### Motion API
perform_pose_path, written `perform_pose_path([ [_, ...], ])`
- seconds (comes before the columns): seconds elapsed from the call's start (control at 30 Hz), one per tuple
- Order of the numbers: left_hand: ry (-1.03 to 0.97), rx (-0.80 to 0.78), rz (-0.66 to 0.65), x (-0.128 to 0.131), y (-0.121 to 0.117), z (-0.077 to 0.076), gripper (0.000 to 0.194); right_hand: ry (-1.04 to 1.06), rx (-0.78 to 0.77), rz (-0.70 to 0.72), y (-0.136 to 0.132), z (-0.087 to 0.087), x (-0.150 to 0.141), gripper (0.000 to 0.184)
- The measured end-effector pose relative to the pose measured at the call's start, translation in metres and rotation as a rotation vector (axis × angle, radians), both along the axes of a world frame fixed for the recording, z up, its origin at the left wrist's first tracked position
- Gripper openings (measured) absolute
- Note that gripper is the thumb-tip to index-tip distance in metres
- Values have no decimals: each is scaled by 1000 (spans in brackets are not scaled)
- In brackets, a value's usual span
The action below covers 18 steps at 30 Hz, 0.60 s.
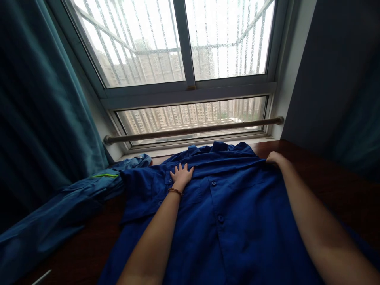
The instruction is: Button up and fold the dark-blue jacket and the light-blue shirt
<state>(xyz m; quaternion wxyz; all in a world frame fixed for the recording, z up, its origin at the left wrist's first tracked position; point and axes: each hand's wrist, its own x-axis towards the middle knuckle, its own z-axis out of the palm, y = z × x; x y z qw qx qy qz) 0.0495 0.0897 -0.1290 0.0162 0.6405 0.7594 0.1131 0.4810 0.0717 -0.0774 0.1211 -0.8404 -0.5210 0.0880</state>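
Note:
A dark blue button-up shirt [246,221] lies spread out in front of me, its collar end toward the window. My left hand [182,175] rests flat on the upper left part of the shirt, fingers spread, with a beaded bracelet [175,191] on the wrist. At the shirt's upper right edge, my right hand [275,158] is closed on the fabric. Buttons [220,218] run down the middle of the front. One short sleeve [139,194] lies out to the left; the other side is partly hidden by my right arm.
A lighter blue garment [68,206] with a yellow-green stripe lies at the left on the brown wooden surface [299,162]. Behind the shirt, a metal rail [196,130] crosses the window [190,85]. A blue-green curtain [44,95] hangs at the left.

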Motion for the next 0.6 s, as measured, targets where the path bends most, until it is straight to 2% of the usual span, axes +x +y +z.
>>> perform_pose_path([
  [0.07,2,-2,0,0,0,0,68,14,19,95,6,19,2,17],
  [0.13,1,-7,0,1,1,0,68,-1,125,176,13,32,-8,26],
  [0.2,-1,-16,-4,1,1,-1,68,-57,293,257,21,31,-29,37],
  [0.27,0,-14,4,0,1,-1,71,-123,379,342,28,13,-54,42],
  [0.33,2,-10,46,-1,0,-2,79,-145,280,394,33,-14,-72,44],
  [0.43,-8,-19,144,-8,0,-2,91,-134,168,328,40,-51,-81,55],
  [0.5,-32,-49,151,-18,1,2,90,-132,137,266,48,-64,-76,62],
  [0.6,-79,-131,47,-43,5,16,79,-132,114,221,58,-71,-69,67],
])
